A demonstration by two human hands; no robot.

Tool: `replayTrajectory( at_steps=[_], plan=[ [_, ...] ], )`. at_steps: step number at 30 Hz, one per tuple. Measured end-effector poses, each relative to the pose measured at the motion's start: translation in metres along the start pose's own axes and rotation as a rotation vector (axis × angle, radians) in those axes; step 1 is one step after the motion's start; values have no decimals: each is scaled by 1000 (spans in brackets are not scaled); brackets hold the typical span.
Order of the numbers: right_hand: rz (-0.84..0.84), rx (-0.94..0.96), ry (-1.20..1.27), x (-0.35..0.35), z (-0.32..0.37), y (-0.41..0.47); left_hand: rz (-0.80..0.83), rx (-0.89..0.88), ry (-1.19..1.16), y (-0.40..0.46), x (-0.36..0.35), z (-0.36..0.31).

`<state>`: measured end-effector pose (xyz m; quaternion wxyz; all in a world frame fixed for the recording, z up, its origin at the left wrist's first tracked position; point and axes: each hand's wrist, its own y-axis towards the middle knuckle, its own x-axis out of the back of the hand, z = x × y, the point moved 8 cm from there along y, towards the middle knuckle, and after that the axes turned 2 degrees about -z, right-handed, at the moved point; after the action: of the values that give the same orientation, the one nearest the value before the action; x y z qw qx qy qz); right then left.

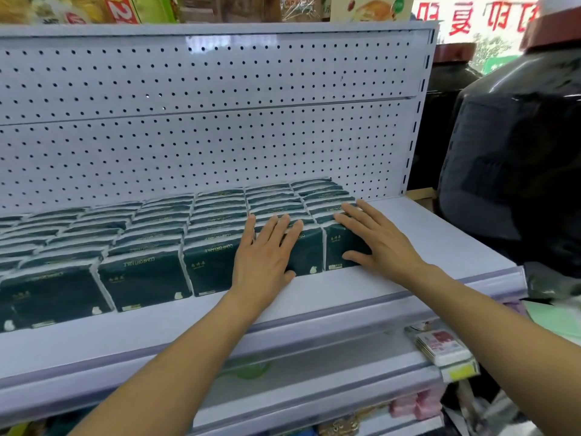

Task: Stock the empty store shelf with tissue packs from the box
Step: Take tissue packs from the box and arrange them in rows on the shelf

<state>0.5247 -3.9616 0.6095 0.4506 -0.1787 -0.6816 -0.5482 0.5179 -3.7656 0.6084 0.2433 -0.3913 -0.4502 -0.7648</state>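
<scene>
Dark green tissue packs (144,275) stand in several rows on the white shelf (408,247), running from the left edge to about two thirds across. My left hand (267,253) lies flat with straight fingers on the front and top of a pack (309,256) near the right end. My right hand (377,237) presses flat against the rightmost pack (338,247), fingers on its top and thumb along its front. The box is out of view.
A white pegboard back panel (204,121) rises behind the packs. Bare shelf stretches right of the rows to the upright post (415,121). Large dark jars (515,146) stand beyond it. Lower shelves (314,372) hold pink and white packets (440,344).
</scene>
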Motion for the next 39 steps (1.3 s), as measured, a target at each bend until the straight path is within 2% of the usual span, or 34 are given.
replayTrajectory(
  at_steps=[7,12,15,17,20,22,24,31,39],
  plan=[
    [43,-9,14,-3,2,2,45,8,5,1,2,0],
    [139,-116,-46,4,7,4,67,32,-20,2,11,2],
    [73,-168,-20,20,23,-1,39,97,-42,-5,28,7],
    [-37,-144,-1,35,40,-11,-54,121,-86,-18,44,9],
    [-239,-53,17,63,77,-32,-279,113,-159,-53,72,11],
    [-282,-30,45,72,104,-48,-386,111,-202,-83,86,14],
    [-260,-11,66,72,131,-61,-411,134,-238,-116,94,18],
    [-160,150,98,52,235,-86,-181,219,-130,-251,88,66],
    [23,320,278,-12,404,-82,49,525,-19,-416,79,168]
  ],
)
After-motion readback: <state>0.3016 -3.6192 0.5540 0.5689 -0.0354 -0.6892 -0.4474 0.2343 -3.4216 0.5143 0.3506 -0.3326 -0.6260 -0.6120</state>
